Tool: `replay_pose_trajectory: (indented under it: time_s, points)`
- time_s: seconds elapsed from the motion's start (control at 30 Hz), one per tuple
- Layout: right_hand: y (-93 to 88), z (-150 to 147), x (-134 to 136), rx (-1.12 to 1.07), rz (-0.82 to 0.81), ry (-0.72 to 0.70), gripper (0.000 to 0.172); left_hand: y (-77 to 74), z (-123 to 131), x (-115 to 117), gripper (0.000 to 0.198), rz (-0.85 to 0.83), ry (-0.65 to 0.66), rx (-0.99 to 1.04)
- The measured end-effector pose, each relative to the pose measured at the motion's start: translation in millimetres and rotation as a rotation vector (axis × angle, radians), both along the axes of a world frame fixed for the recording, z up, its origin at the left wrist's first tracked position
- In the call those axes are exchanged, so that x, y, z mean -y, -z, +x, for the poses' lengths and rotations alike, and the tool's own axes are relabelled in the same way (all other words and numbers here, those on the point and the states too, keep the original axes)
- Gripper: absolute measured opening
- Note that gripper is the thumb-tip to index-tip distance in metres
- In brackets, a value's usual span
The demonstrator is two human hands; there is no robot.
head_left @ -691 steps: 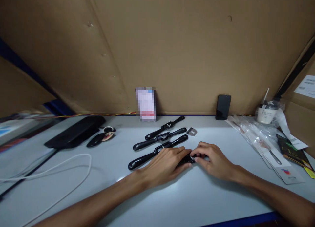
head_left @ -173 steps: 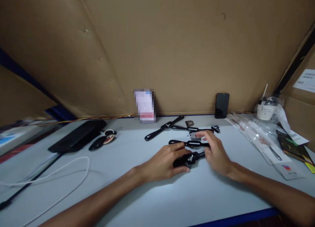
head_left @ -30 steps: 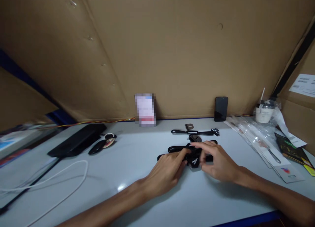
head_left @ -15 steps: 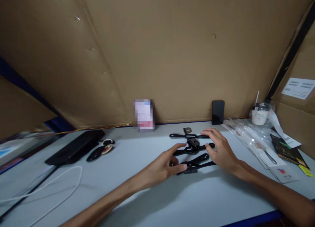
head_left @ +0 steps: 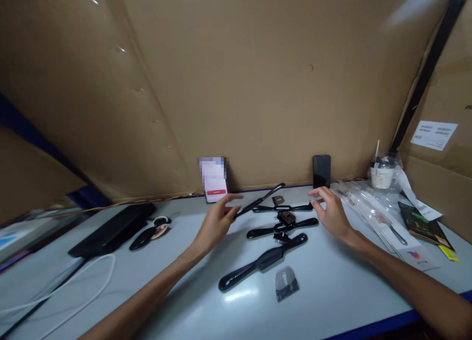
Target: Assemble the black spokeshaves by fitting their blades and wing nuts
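Left hand [head_left: 216, 223] is pinching the near end of a slim black tool [head_left: 260, 200]. The fingers are closing round that tip, and the rest of the tool is angling up and away to the right, toward the cardboard wall. Cannot tell whether its far tip is resting on the table [head_left: 332, 300] or lifted clear.

Right hand [head_left: 332, 213] is hovering released, fingers spread, palm down. It is just beside the right end of the far tool [head_left: 283, 208], which is lying crosswise. Contact cannot be told.

Between the hands, the middle tool [head_left: 282, 227] is lying roughly crosswise. The near tool [head_left: 261, 261] is lying diagonally, low-left to high-right, with a small metal plate [head_left: 285, 282] just beside it. The left hand is nearer both.

A phone [head_left: 321, 170] is leaning on the wall behind.

Against half a second ago: the left hand is now further back and to the left, off the near tool. The right hand is sitting slightly further back. The metal plate is newly in view.
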State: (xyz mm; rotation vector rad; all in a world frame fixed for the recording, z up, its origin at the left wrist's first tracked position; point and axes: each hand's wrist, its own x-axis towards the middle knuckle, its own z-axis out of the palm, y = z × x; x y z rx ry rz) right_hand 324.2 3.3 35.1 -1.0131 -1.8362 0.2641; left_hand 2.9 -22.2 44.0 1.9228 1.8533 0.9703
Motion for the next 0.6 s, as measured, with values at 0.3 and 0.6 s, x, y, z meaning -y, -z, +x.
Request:
replay_pose_trajectory:
  time_s: [0.3, 0.6]
  points:
    - [9.8, -6.3, 12.2, 0.414, -0.036, -0.117, 0.019, 19.0, -36.9, -22.4, 0.027, -0.004, -0.149, -0.383]
    - [-8.6, -16.9, 38.7, 0.582, -0.045, -0.214, 0.015, 5.0, 11.3, 14.2, 0.027, 0.168, 0.253, -0.408]
